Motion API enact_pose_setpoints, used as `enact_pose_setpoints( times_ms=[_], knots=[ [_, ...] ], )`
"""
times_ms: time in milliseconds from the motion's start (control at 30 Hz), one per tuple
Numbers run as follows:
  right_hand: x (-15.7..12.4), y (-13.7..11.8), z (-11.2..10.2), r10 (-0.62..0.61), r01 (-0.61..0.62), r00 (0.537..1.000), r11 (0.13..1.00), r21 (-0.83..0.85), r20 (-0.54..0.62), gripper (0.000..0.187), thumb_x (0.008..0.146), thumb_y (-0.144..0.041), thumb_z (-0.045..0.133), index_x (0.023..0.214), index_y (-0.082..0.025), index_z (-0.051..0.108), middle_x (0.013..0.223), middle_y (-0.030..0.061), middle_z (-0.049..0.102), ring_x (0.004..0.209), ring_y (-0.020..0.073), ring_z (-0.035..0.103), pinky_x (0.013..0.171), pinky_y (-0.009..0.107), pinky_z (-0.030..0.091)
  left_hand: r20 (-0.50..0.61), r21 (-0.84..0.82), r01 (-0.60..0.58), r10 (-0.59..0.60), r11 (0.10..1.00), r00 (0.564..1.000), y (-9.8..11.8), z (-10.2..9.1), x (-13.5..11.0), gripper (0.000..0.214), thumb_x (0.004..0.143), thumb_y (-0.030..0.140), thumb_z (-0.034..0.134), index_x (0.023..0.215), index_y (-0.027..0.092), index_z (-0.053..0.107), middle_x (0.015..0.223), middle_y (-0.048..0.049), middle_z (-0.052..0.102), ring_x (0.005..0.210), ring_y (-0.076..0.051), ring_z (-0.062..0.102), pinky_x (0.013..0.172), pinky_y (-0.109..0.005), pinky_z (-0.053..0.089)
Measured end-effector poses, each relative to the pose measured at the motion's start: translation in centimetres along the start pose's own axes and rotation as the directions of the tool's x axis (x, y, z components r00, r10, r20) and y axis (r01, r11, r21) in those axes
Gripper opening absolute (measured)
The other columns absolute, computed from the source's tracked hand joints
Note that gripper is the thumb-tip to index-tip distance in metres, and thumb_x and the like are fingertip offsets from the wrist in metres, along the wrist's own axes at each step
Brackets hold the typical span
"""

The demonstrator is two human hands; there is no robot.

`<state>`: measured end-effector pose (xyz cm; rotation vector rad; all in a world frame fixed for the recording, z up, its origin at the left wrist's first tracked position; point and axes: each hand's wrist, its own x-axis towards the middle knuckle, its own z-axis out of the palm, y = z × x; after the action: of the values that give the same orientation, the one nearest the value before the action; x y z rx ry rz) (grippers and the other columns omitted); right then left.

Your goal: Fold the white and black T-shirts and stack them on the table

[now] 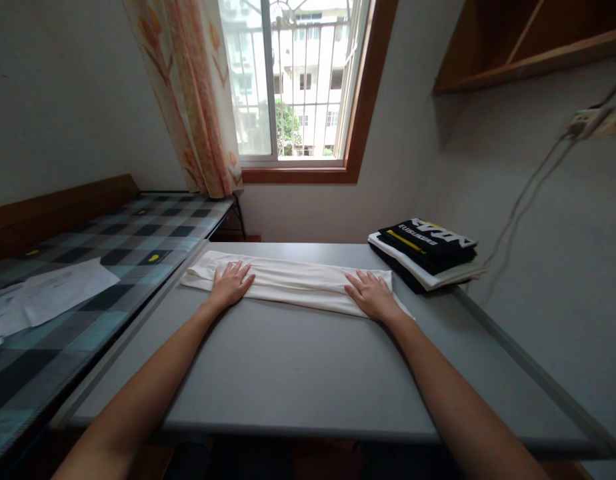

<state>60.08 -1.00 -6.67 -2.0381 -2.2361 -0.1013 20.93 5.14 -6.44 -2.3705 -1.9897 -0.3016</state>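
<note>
A white cloth garment (pixel 298 281), folded into a long narrow strip, lies across the far part of the grey table (pixel 298 373). My left hand (pixel 231 283) rests flat on it near its left end, fingers spread. Near the right end my right hand (pixel 372 293) presses down in the same way, palm low and fingers apart. Neither hand grips the fabric. What kind of garment it is cannot be made out in this fold.
Folded clothes (pixel 428 250), black and white, are stacked at the table's back right corner. Left of the table stands a bed with a checked cover (pixel 138 267) and white papers (pixel 53 297) on it. A cable (pixel 518 207) hangs down the right wall.
</note>
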Motion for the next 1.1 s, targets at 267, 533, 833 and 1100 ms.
enact_pose_setpoints(
  times_ms=[267,533,833,1100],
  knots=[
    [1.1,1.7,0.5,0.014,-0.015,1.000,1.000,0.002,0.020,0.064,0.095,-0.062,0.023,0.148,-0.030,0.038,0.154,0.0081,0.034,0.140,0.0342,0.029,0.110,0.053,0.027,-0.012,0.020,0.061,-0.061,0.998,0.998,-0.3,-1.2,-0.3,0.055,0.093,0.056,0.032,0.132,0.026,0.055,0.142,-0.0106,0.050,0.127,-0.033,0.046,0.100,-0.049,0.038],
    [1.2,3.4,0.8,-0.036,0.037,0.999,0.999,0.036,-0.026,0.059,0.097,-0.054,0.026,0.143,-0.023,0.047,0.151,0.0097,0.039,0.139,0.0322,0.033,0.110,0.050,0.030,-0.164,0.141,0.440,-0.417,0.887,0.894,-6.7,-2.8,-0.7,0.042,0.089,0.031,0.037,0.114,0.014,0.066,0.118,-0.0195,0.062,0.110,-0.036,0.055,0.086,-0.048,0.046],
    [0.7,3.2,0.6,-0.016,0.018,0.999,0.997,0.070,-0.029,0.058,0.096,-0.054,0.028,0.141,-0.024,0.048,0.151,0.0095,0.039,0.138,0.0334,0.035,0.108,0.056,0.031,-0.086,0.085,0.539,-0.533,0.838,0.842,-7.7,-3.2,-0.5,0.051,0.087,0.042,0.038,0.110,0.008,0.068,0.119,-0.0260,0.061,0.109,-0.038,0.058,0.084,-0.047,0.048],
    [0.9,3.4,0.9,-0.019,0.022,0.999,0.997,0.071,-0.039,0.057,0.096,-0.053,0.030,0.141,-0.022,0.050,0.150,0.0100,0.040,0.137,0.0328,0.035,0.109,0.053,0.031,-0.027,-0.054,0.585,-0.586,0.810,0.810,-9.0,-2.8,0.0,0.047,0.086,0.043,0.046,0.119,0.013,0.062,0.121,-0.0202,0.064,0.113,-0.038,0.057,0.087,-0.045,0.047]
  ],
)
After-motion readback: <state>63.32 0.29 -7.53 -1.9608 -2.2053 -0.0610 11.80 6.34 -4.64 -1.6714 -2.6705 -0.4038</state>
